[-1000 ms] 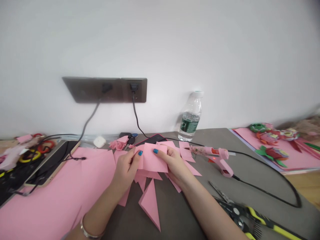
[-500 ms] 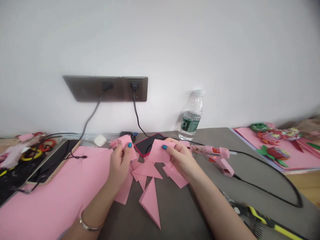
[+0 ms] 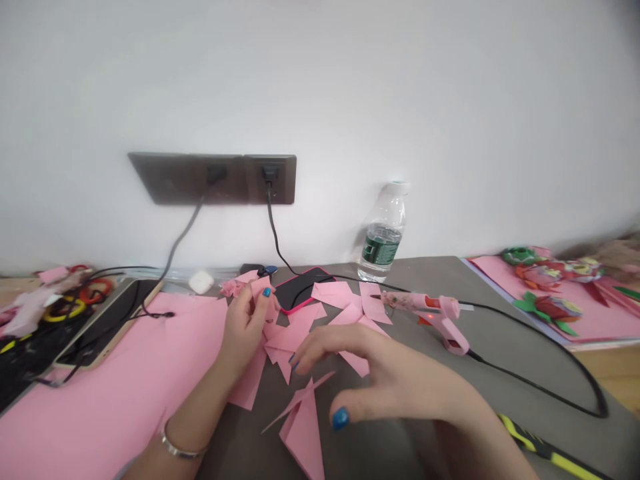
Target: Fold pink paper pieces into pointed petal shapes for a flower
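Observation:
My left hand (image 3: 244, 330) pinches a small pink paper piece (image 3: 261, 288) between thumb and fingers. Open and empty, my right hand (image 3: 383, 377) hovers with thumb and fingers spread over the near middle of the grey table. Just left of its thumb is a folded pink paper triangle (image 3: 304, 437). Another thin pink paper piece (image 3: 299, 399) sits over that triangle's top; whether it rests there or is falling I cannot tell. Beyond my right hand lie several loose pink paper pieces (image 3: 333, 293), some folded, some flat.
A pink glue gun (image 3: 443, 317) with a black cord lies to the right. Behind the papers are a red-edged phone (image 3: 295, 291) and a water bottle (image 3: 383, 240). Another phone (image 3: 110, 320) rests on pink sheets (image 3: 125, 387) at left. Paper flowers (image 3: 553, 303) lie far right, a yellow-black tool (image 3: 540, 447) near.
My right hand has let go of a pink paper piece, moved toward me and opened. A thin paper piece now shows over the near triangle. My left hand keeps its hold.

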Demonstrator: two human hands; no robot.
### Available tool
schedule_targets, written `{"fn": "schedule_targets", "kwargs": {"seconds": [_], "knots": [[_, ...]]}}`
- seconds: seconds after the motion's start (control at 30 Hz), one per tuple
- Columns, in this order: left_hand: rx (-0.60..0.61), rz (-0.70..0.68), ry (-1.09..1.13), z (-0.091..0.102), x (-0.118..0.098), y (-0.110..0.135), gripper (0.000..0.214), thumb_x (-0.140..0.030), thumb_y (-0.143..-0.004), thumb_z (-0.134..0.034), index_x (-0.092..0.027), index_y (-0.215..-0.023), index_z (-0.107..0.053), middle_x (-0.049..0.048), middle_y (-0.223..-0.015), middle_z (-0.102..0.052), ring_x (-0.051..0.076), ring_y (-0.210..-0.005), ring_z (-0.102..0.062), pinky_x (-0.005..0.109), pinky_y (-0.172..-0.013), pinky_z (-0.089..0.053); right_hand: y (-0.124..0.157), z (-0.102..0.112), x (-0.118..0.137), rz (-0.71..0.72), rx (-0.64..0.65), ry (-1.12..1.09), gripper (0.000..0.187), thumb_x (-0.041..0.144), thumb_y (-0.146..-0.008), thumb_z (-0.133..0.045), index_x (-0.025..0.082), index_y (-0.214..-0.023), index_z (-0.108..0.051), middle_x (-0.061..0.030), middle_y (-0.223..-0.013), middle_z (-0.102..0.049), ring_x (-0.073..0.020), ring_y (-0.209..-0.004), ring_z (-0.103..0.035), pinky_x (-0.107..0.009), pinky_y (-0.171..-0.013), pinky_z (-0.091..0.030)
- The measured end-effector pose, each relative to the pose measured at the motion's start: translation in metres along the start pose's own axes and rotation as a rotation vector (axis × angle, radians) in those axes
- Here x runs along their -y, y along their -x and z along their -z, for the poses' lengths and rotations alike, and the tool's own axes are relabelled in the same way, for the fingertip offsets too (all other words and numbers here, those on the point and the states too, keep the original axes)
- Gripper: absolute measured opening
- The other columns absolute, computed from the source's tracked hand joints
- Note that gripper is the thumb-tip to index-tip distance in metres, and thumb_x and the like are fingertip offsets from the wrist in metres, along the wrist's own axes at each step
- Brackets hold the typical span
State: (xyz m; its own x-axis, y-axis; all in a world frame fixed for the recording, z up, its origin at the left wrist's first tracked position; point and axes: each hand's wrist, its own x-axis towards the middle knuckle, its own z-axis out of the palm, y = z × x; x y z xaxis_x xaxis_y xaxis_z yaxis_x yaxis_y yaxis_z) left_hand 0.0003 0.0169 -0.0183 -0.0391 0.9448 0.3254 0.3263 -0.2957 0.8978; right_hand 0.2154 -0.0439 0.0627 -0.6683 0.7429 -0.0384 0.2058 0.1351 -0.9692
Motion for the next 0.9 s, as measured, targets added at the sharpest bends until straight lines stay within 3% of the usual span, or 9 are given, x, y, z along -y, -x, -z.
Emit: {"fn": "schedule_targets", "kwargs": {"seconds": [0.07, 0.17, 0.27, 0.4, 0.5, 0.67, 0.8, 0.9], "knots": [[0.065, -0.05, 0.046, 0.0, -0.001, -0.001, 0.019, -0.034, -0.095, -0.051, -0.019, -0.09, -0.063, 0.0038, -0.084, -0.069, 0.018, -0.074, -0.063, 0.028, -0.068, -0.05, 0.0, 0.005, -0.002, 0.044, -0.086, -0.018, 0.019, 0.033, -0.087, -0.071, 0.025, -0.103, -0.076, -0.006, -0.106, -0.075, -0.0261, -0.1, -0.065, -0.035, -0.087, -0.05], [0.161, -0.101, 0.084, -0.001, -0.002, -0.001, 0.017, -0.027, -0.093, -0.053, -0.02, -0.097, -0.068, 0.0062, -0.099, -0.07, 0.019, -0.085, -0.065, 0.027, -0.068, -0.05, -0.01, 0.002, -0.012, 0.031, -0.35, -0.045, 0.022, 0.035, -0.094, -0.058, 0.025, -0.107, -0.073, -0.0072, -0.103, -0.072, -0.0239, -0.093, -0.065, -0.033, -0.076, -0.049], [0.24, -0.054, 0.095, -0.003, -0.004, 0.001, 0.016, -0.028, -0.086, -0.064, -0.021, -0.1, -0.068, 0.0039, -0.087, -0.07, 0.018, -0.075, -0.063, 0.025, -0.061, -0.046, -0.028, -0.008, -0.03, -0.032, -0.555, -0.022, 0.02, 0.03, -0.088, -0.063, 0.023, -0.107, -0.067, -0.0016, -0.08, -0.064, -0.0173, -0.069, -0.057, -0.028, -0.06, -0.043], [0.349, 0.029, 0.174, -0.006, -0.011, 0.005, 0.032, -0.028, -0.082, -0.07, -0.021, -0.112, -0.062, -0.0025, -0.069, -0.064, 0.015, -0.064, -0.059, 0.024, -0.058, -0.043, -0.046, -0.017, -0.049, -0.03, -0.625, -0.047, 0.016, 0.029, -0.082, -0.066, 0.021, -0.094, -0.059, 0.0071, -0.059, -0.048, -0.0124, -0.052, -0.042, -0.025, -0.051, -0.032], [0.386, 0.04, 0.184, -0.006, -0.014, 0.007, 0.033, -0.026, -0.082, -0.069, -0.021, -0.113, -0.06, -0.0031, -0.068, -0.065, 0.014, -0.063, -0.058, 0.023, -0.059, -0.042, -0.049, -0.017, -0.052, -0.064, -0.614, -0.13, 0.022, 0.031, -0.082, -0.064, 0.022, -0.098, -0.053, 0.0111, -0.052, -0.044, -0.0102, -0.046, -0.035, -0.023, -0.047, -0.026], [0.398, -0.041, 0.092, -0.001, -0.01, 0.006, 0.032, -0.03, -0.088, -0.064, -0.021, -0.118, -0.059, 0.0012, -0.08, -0.07, 0.017, -0.072, -0.063, 0.026, -0.065, -0.046, -0.043, -0.006, -0.051, -0.062, -0.596, -0.19, 0.021, 0.038, -0.082, -0.061, 0.023, -0.078, -0.047, 0.0119, -0.048, -0.038, -0.0076, -0.042, -0.028, -0.021, -0.044, -0.02], [0.383, -0.143, -0.176, 0.004, -0.003, -0.001, 0.014, -0.029, -0.093, -0.054, -0.021, -0.096, -0.066, 0.002, -0.078, -0.069, 0.018, -0.072, -0.06, 0.029, -0.067, -0.043, -0.032, 0.011, -0.05, -0.103, -0.735, -0.181, 0.025, 0.045, -0.083, -0.058, 0.024, -0.079, -0.044, 0.0109, -0.046, -0.044, -0.0086, -0.039, -0.032, -0.021, -0.041, -0.023], [0.469, -0.203, -0.301, 0.005, 0.003, -0.005, 0.015, -0.034, -0.086, -0.067, -0.022, -0.078, -0.067, 0.0013, -0.075, -0.067, 0.019, -0.072, -0.057, 0.03, -0.066, -0.04, -0.025, 0.022, -0.053, -0.184, -0.784, -0.092, 0.024, 0.044, -0.082, -0.058, 0.025, -0.086, -0.044, 0.0086, -0.047, -0.054, -0.0115, -0.037, -0.041, -0.024, -0.043, -0.03]]}}
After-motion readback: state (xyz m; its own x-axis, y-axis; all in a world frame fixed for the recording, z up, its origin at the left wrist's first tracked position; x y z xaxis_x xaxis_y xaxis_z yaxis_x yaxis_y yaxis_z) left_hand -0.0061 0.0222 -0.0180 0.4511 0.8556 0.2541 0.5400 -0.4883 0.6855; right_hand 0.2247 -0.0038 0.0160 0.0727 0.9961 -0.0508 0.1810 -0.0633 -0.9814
